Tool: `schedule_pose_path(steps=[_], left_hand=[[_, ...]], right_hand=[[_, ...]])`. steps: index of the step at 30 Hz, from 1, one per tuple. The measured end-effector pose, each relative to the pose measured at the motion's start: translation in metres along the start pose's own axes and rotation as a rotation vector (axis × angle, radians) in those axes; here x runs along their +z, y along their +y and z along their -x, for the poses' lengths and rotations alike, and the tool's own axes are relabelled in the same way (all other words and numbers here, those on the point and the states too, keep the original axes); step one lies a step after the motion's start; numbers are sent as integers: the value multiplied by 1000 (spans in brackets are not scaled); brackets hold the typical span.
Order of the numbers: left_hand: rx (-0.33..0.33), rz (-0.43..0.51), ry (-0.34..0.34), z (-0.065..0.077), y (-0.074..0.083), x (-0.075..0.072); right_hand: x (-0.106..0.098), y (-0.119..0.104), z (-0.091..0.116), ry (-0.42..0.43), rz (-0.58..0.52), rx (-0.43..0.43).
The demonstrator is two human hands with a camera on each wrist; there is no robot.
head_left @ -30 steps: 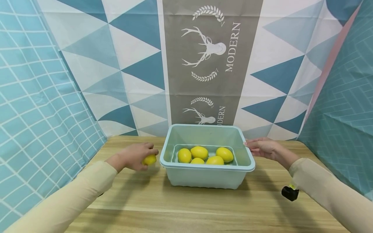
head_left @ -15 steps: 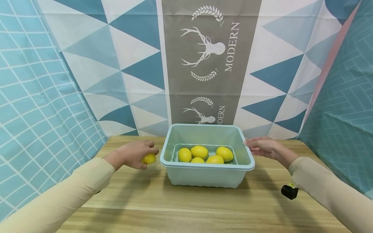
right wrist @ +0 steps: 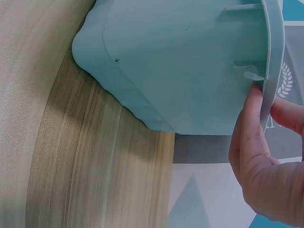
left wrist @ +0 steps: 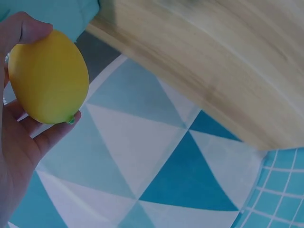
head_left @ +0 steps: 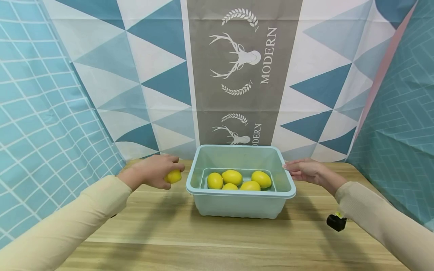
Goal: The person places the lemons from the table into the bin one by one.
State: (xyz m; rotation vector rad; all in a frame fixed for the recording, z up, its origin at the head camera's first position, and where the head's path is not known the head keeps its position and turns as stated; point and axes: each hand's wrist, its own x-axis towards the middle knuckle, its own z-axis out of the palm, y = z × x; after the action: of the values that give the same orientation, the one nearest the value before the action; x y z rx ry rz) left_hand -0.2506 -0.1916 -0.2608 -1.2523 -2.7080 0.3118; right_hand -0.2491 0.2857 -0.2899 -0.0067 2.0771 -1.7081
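My left hand [head_left: 154,171] grips a yellow lemon [left wrist: 50,78] between thumb and fingers, just left of the bin and above the table. In the left wrist view a small green tip shows at the lemon's end. The light blue plastic bin [head_left: 240,205] stands on the table with several lemons [head_left: 232,177] on its floor. My right hand [head_left: 305,171] pinches the bin's right rim; in the right wrist view the thumb lies on one side of the rim [right wrist: 274,52] and the fingers [right wrist: 251,123] on the other.
The wooden table [head_left: 217,244] ends at a patterned cloth backdrop [head_left: 162,75] close behind the bin. Blue checked cloth [head_left: 34,113] hangs on the left, teal cloth [head_left: 400,124] on the right. A small black device [head_left: 336,223] shows by the right sleeve.
My left hand has risen a little with the lemon in it, still left of the bin. The right hand stays on the rim, and the bin has not moved.
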Motion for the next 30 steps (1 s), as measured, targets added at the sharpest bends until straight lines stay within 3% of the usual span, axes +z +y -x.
schedule_pose_path(steps=[15, 30], left_hand=[[8, -27, 12, -13, 4, -28], [-4, -26, 57, -31, 9, -35]], right_hand=[[1, 0, 0, -7, 13, -1], [3, 0, 0, 5, 29, 12]])
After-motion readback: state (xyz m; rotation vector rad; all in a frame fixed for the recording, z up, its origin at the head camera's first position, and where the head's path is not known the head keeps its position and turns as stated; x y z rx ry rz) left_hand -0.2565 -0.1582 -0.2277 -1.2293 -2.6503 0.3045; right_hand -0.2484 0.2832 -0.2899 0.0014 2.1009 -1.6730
